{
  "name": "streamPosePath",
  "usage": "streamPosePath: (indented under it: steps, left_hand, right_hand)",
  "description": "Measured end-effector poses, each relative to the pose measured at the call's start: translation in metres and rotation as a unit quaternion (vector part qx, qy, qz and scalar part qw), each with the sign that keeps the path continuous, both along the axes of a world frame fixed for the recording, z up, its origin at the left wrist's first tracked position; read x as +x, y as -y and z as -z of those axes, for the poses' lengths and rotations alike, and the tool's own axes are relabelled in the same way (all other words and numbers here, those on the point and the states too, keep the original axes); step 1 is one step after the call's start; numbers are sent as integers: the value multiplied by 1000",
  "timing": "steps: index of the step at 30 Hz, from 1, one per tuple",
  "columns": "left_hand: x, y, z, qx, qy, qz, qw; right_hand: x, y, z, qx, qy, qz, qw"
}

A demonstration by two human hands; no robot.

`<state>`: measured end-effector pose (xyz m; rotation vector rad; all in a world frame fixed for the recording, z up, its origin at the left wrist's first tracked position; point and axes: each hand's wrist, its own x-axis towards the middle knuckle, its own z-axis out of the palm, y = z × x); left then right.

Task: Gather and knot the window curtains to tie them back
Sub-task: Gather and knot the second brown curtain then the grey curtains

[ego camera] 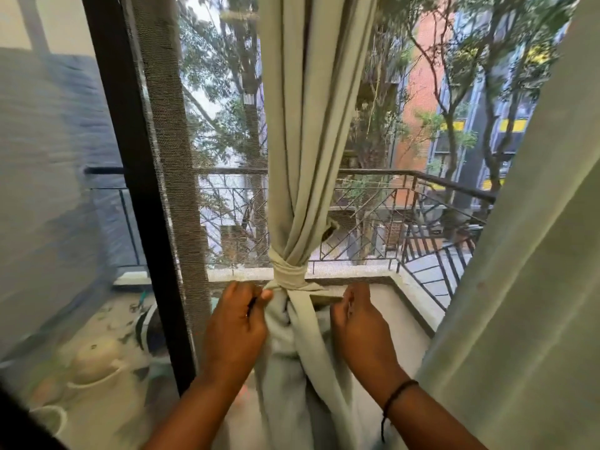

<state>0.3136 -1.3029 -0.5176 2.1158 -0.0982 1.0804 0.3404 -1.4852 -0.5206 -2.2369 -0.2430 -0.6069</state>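
Note:
A pale green curtain (308,108) hangs down the middle of the window, gathered into a bunch. A knot (289,276) of the same cloth wraps round it at railing height, and a flat tail (311,336) drops from the knot. My left hand (235,326) grips the bunched cloth just below the knot on its left side. My right hand (360,326) holds the cloth on the right side, pulling a strip sideways out of the knot. A second curtain (526,254) hangs loose at the right edge.
A black window frame post (136,177) with a mesh screen (168,157) stands to the left. Beyond the glass are a balcony railing (406,206), trees and buildings. Pale pots (97,362) sit low at the left, behind sheer fabric.

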Motion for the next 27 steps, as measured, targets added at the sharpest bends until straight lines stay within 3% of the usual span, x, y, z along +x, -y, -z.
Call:
streamPosePath:
  steps: [3, 6, 8, 10, 13, 16, 20, 23, 27]
  left_hand:
    - [-8, -13, -4, 12, -3, -32, 999]
    - [-13, -10, -5, -119, -64, -32, 990]
    - [-18, -1, 0, -197, -116, 11, 973]
    - [-28, 6, 8, -198, -84, 54, 975]
    - [-41, -9, 25, -78, -56, 121, 988]
    - [-42, -29, 29, 100, -37, 118, 987]
    - [-42, -49, 6, 312, 60, 51, 947]
    - [-52, -46, -3, 347, 89, 50, 932]
    - [-68, -29, 6, 284, -4, 28, 958]
  right_hand:
    - [-12, -9, -3, 55, 8, -33, 998]
    - [-21, -20, 6, 48, 42, -86, 994]
    - [-30, -25, 10, 18, 32, -100, 994]
    - [-42, -29, 22, -65, 18, -91, 994]
    - [-53, -40, 45, -109, 44, -88, 989]
    - [-39, -16, 54, -211, 165, -51, 962]
    - [-19, 39, 27, -273, 202, 19, 940]
    - [-20, 65, 17, -284, 209, 15, 936]
    - [-36, 64, 27, -239, 170, -13, 956]
